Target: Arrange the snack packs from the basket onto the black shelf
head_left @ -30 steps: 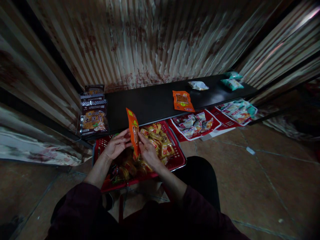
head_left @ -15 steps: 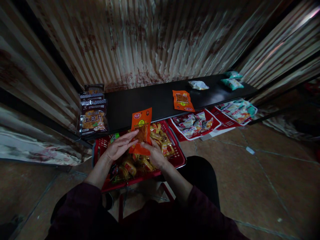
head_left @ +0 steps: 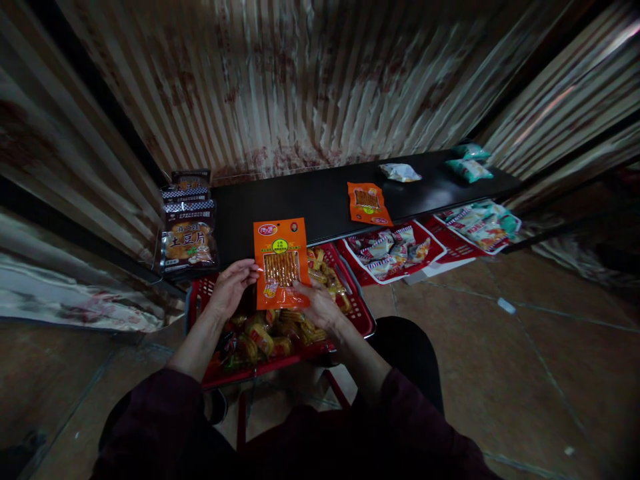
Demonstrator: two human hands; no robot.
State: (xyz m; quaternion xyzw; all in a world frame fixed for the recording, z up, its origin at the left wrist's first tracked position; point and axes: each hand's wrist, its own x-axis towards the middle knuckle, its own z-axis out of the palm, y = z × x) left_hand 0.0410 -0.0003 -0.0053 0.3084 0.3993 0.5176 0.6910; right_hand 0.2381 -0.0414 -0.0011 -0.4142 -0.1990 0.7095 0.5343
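An orange snack packet [head_left: 281,267], with a clear window showing brown strips, is held upright over a red basket [head_left: 361,308]. My right hand [head_left: 321,305] grips its lower right corner, thumb on the front. At the packet's left edge, my left hand [head_left: 231,288] has its fingers drawn together, the tips pinching the edge. Below both hands, several yellow-wrapped snacks [head_left: 260,339] fill the basket. A second orange packet [head_left: 369,204] lies on the black shelf [head_left: 280,193] ahead, to the right.
Dark potato-chip packets [head_left: 189,233] stand at the shelf's left end. Farther right on it lie a white packet [head_left: 401,173] and green packets [head_left: 470,170]. Under the shelf edge, two more red baskets hold striped packets [head_left: 393,253] and green-white packets [head_left: 483,227]. A striped curtain [head_left: 300,87] hangs behind.
The orange packet has turned to face me more squarely. My left hand has gone from spread fingers across its front to fingers drawn together at its left edge. My right hand keeps its grip.
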